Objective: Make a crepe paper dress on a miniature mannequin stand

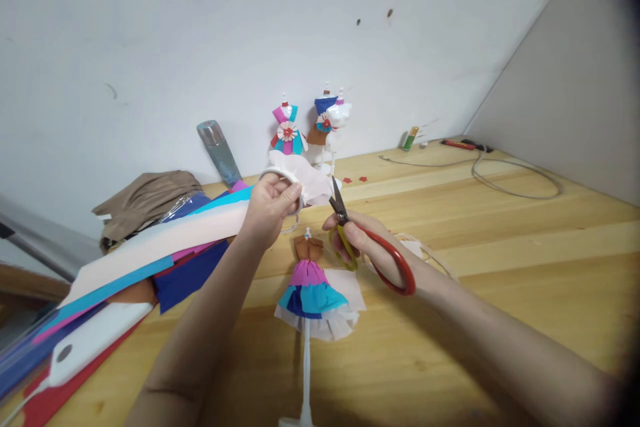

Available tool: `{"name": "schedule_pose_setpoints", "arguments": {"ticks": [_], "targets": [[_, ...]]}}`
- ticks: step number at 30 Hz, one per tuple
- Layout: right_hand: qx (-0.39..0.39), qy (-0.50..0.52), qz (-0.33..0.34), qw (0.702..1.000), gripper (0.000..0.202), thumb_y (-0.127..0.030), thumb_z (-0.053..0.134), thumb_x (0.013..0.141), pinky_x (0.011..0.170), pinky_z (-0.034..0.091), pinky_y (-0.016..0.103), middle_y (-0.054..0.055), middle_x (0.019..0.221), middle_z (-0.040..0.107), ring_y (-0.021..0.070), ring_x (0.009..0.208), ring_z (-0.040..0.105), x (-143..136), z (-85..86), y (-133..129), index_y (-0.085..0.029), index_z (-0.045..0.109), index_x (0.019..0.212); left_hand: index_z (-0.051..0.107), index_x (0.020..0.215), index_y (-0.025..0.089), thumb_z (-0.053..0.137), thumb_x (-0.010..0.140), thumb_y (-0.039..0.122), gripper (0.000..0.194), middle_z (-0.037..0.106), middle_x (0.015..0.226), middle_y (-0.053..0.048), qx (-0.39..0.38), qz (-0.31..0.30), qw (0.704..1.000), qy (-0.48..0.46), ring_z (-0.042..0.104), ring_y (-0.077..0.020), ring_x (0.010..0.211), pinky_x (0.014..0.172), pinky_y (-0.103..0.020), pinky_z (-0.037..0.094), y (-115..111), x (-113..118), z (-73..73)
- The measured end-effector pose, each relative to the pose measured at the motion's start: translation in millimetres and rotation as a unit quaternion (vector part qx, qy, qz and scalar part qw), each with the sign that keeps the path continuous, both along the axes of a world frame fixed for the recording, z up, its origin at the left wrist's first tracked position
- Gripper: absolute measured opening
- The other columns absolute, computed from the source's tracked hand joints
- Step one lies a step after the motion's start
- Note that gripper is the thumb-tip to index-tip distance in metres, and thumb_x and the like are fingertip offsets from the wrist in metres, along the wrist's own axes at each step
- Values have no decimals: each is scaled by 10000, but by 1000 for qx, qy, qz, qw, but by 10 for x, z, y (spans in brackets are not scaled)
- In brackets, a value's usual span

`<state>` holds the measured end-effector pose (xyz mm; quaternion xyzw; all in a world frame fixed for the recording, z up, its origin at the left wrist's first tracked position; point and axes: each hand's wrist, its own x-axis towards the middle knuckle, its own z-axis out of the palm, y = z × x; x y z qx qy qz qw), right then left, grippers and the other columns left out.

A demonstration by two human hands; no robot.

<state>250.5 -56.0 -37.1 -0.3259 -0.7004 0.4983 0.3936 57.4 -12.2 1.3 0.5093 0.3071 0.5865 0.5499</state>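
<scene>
My left hand (270, 205) pinches a pale pink piece of crepe paper (314, 180) between thumb and fingers. A thin white ring (296, 191), perhaps a tape roll, curves around the same fingers; its kind is not clear. In my right hand (369, 232) is a pair of scissors (340, 208) with one red and one yellow handle loop. The dark blades point up, close to the paper's right edge. Below both hands stands a small dress form (307, 273) on a white stand, with a brown top and a layered pink, blue and pale skirt.
Three more small dress forms, including a multicoloured one (287, 130), stand by the wall. Leftward lie coloured paper sheets (165, 240), brown cloth (150, 203), a bottle (219, 152) and a white glue gun-like object (95, 337). A cable (525, 195) loops at right.
</scene>
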Motion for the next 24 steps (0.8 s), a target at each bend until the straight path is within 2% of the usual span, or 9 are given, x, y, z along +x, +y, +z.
{"name": "schedule_pose_setpoints", "arguments": {"ticks": [5, 9, 17, 24], "targets": [[25, -19, -8, 999, 511, -694, 363, 946, 582, 370, 296, -3, 721, 532, 145, 618, 504, 33, -47, 18, -207, 502, 880, 581, 843, 171, 871, 614, 371, 420, 541, 617, 65, 21, -11, 999, 28, 416, -33, 481, 524, -186, 385, -9, -2, 1], [30, -23, -5, 999, 494, -679, 356, 955, 592, 378, 301, 0, 726, 534, 148, 629, 507, 43, -82, 41, -215, 466, 828, 608, 887, 167, 860, 631, 368, 412, 596, 657, 42, 31, -8, 998, 47, 431, -39, 487, 579, -213, 435, 7, -25, -12], [33, -26, -12, 999, 520, -711, 356, 936, 584, 361, 307, -1, 719, 529, 151, 623, 499, 40, -46, 27, -217, 457, 803, 595, 853, 171, 857, 620, 281, 367, 590, 622, 54, 32, -16, 997, 67, 435, -42, 471, 553, -200, 412, 0, -44, -17], [34, -14, -11, 999, 523, -699, 348, 947, 571, 347, 298, -10, 693, 521, 140, 600, 491, 23, -40, 30, -211, 463, 798, 606, 870, 164, 852, 599, 252, 376, 632, 645, 34, 33, -6, 996, 80, 502, -63, 510, 599, -220, 456, -4, -17, 0]]}}
